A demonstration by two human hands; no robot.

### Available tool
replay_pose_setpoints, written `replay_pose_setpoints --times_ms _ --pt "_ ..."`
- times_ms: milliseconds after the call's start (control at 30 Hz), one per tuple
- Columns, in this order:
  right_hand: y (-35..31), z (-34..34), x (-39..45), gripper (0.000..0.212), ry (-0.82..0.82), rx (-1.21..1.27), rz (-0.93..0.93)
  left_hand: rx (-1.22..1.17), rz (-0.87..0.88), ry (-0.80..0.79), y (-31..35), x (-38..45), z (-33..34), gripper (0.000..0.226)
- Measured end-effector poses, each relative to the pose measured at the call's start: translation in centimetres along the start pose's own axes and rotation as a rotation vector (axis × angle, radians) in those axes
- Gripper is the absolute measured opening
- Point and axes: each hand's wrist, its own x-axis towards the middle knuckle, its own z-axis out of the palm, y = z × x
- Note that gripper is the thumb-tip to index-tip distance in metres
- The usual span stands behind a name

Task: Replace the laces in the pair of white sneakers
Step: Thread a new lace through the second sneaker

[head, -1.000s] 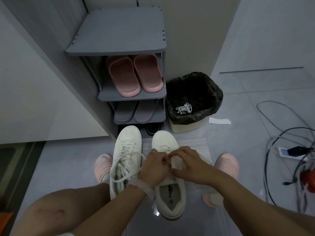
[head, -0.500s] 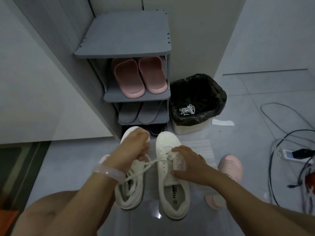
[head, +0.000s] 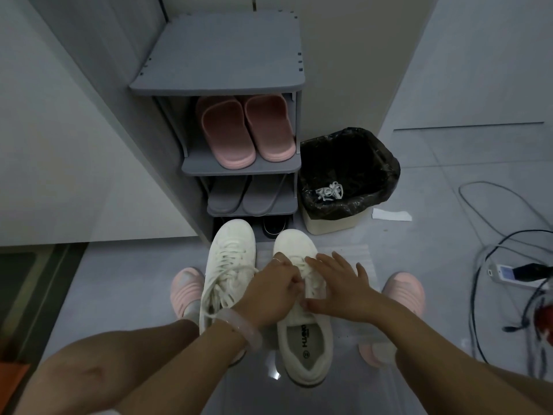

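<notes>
Two white sneakers stand side by side on the floor in front of me. The left sneaker [head: 229,265] is fully laced, its loose lace ends trailing toward my wrist. The right sneaker [head: 305,333] has a white lace [head: 308,269] only through its front eyelets. My left hand [head: 270,292] lies over that shoe's tongue area with fingers curled, pinching the lace. My right hand [head: 341,287] rests on the shoe's right side, fingers spread and straight, thumb against the upper.
A grey shoe rack [head: 227,85] holds pink slippers [head: 245,133] and grey slippers. A bin with a black liner [head: 350,175] holds old white laces [head: 329,191]. Cables and a power strip [head: 508,274] lie at right. My feet wear pink slippers [head: 404,292].
My left hand came back down from pulling the lace up and left, and is at the right sneaker again. My right hand opened and spread its fingers on that shoe.
</notes>
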Motion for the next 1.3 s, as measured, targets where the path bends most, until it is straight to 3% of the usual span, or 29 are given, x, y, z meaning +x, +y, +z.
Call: replay_pose_setpoints --times_ms 33,133,200,233,267,333,400,500,600,667,767,800,933,1000,1100,1200,1233,1300 --pt "0.1 0.0 0.0 0.089 -0.003 0.0 0.007 -0.145 -0.015 -0.021 0.1 0.1 -0.7 0.015" --pt "0.1 0.0 0.1 0.089 -0.022 0.003 0.024 -0.967 -0.118 -0.117 0.6 -0.2 -4.2 0.027" --pt "0.1 -0.2 0.2 0.088 -0.045 0.027 0.031 -1.291 -0.137 -0.072 0.3 -0.4 -6.3 0.029" --pt "0.0 -0.3 0.1 0.088 -0.054 0.044 0.03 -1.27 -0.167 -0.022 0.1 -0.4 -6.9 0.03" --pt "0.0 -0.3 0.0 0.089 -0.061 0.061 0.026 -1.107 -0.214 0.037 -0.2 -0.2 -7.0 0.03" --pt "-0.2 -0.2 -0.2 0.089 -0.061 0.086 0.025 -0.524 -0.297 0.131 -0.8 0.1 -6.3 0.026" --pt "-0.4 -0.2 -0.4 0.092 -0.057 0.104 0.035 -0.134 -0.223 0.042 -1.0 0.2 -4.4 0.014" --pt "-0.5 -0.6 -0.6 0.099 -0.053 0.161 0.05 0.094 -0.129 -0.119 -0.7 -0.1 -1.5 0.027" --pt "-0.5 -0.8 -0.7 0.1 -0.058 0.232 0.027 0.159 -0.063 -0.038 -0.6 0.1 -1.1 0.025" --pt "-0.5 -0.7 -0.7 0.089 -0.033 0.362 0.017 0.182 -0.03 -0.016 -0.6 0.1 -1.1 0.022" --pt "-0.1 -1.3 -0.8 0.034 0.186 0.475 0.101 0.195 -0.007 0.007 -0.4 0.2 -0.9 0.024" --pt "0.1 -1.6 -0.8 0.024 0.21 0.472 0.133 0.207 -0.001 0.012 -0.4 0.2 -0.8 0.025" --pt "-0.2 -1.2 -1.0 0.017 0.037 0.594 0.118 0.28 -0.012 -0.003 -0.7 0.2 -0.4 0.028" --pt "-0.4 -1.1 -0.9 0.012 0.109 0.585 0.105 0.295 -0.044 -0.054 -1.1 0.3 -0.5 0.035" --pt "-0.1 -1.7 -0.7 0.013 0.349 0.736 0.211 0.235 -0.054 -0.131 -1.4 0.5 -0.7 0.036" --pt "0.3 -2.3 -0.7 0.014 0.405 0.994 0.264 0.209 -0.046 -0.053 -1.3 0.6 -0.9 0.026" --pt "0.3 -2.2 -0.7 0.014 0.412 0.996 0.246 0.207 -0.038 -0.008 -1.3 0.5 -0.9 0.023" --pt "0.2 -1.8 -0.6 0.004 0.405 0.731 0.145 0.192 0.001 0.024 -1.1 0.4 -0.9 0.02"
